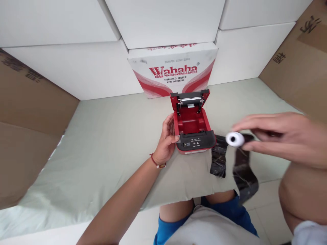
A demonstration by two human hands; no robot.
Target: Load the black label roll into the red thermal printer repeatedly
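the printer (192, 131) sits on the table (102, 143), in front of the box (173, 69). left hand (167, 139) touches its left side; right hand (278, 136) holds a roll (235, 139) to its right, above wrapping (219, 160).

2 hands are showing: left hand (167, 141) at ctr, right hand (278, 136) at mid right. 1 red printer (192, 131) is sitting at ctr of frame, w/ 1 lid standing open. 1 white roll (235, 139) is showing at mid right. 2 black wrapper strips are showing at lower right: 1 lying flat (219, 160), 1 hanging lower (245, 177). 1 red bracelet (157, 164) is circling 1 wrist, below ctr. 1 printed Wahaha carton (173, 68) is standing at top ctr. 5 plain white boxes (163, 20) are showing across the top, some cut off by the frame edge. 2 brown cardboard pcs are leaning in: 1 at left edge (28, 136), 1 at upper right (298, 68). 1 pale green sheet (102, 143) is spreading across the middle.
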